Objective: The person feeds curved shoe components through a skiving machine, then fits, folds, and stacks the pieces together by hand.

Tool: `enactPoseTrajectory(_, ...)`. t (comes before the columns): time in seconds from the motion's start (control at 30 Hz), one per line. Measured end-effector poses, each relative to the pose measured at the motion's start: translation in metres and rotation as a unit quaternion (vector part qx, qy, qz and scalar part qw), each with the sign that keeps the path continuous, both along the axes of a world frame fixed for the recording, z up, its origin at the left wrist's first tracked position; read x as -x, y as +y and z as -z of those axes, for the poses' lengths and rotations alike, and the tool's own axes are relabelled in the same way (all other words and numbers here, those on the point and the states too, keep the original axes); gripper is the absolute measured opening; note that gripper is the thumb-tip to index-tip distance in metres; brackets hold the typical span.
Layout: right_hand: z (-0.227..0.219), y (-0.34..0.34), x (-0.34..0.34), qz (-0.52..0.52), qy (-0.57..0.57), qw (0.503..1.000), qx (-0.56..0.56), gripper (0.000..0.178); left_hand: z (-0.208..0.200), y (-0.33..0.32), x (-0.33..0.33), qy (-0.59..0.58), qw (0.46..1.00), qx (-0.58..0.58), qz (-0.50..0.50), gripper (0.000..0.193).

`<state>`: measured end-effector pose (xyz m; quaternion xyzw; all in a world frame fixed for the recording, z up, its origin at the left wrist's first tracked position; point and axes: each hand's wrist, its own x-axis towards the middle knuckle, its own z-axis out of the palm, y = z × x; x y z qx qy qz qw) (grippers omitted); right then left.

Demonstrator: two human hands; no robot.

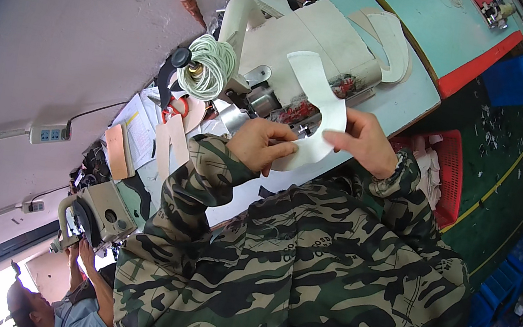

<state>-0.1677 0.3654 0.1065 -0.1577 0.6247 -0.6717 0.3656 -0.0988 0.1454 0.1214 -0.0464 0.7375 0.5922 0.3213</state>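
A curved white piece of sheet material (316,85), shaped like a hook, spans both of my hands in front of a cream-coloured machine (316,26). My left hand (263,145) pinches its lower left end between thumb and fingers. On the outer side of the bend, my right hand (367,143) grips the piece, thumb on top and fingers partly hidden behind it. The far end of the piece points up over the machine's body. The machine's working parts (304,129) show just beyond the near edge, partly covered by the piece.
A coil of pale cord (208,67) hangs by the machine. Orange-handled scissors (177,107), papers (142,122) and cut pieces (172,143) lie on the left. More curved white pieces (391,44) rest behind. A red basket (447,174) stands at right. Another person (76,298) works lower left.
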Motion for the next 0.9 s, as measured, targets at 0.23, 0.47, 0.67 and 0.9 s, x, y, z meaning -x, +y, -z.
enactPoseTrajectory(0.23, 0.001, 0.0, 0.0, -0.046, -0.002, 0.998, -0.033, 0.02, -0.004, 0.011, 0.005, 0.026, 0.997, -0.065, -0.029, 0.022)
enactPoseTrajectory(0.47, 0.001, -0.001, -0.003, -0.047, -0.006, 0.999, -0.002, 0.019, 0.012, -0.012, 0.018, -0.144, 0.963, -0.222, 0.044, 0.035)
enactPoseTrajectory(0.67, 0.004, 0.001, -0.002, -0.036, -0.017, 0.999, -0.006, 0.02, 0.022, -0.013, 0.027, -0.175, 0.948, -0.264, 0.027, 0.036)
enactPoseTrajectory(0.9, 0.011, 0.0, -0.001, -0.042, -0.037, 0.998, -0.003, 0.021, 0.026, -0.005, 0.027, -0.169, 0.949, -0.256, 0.065, 0.027)
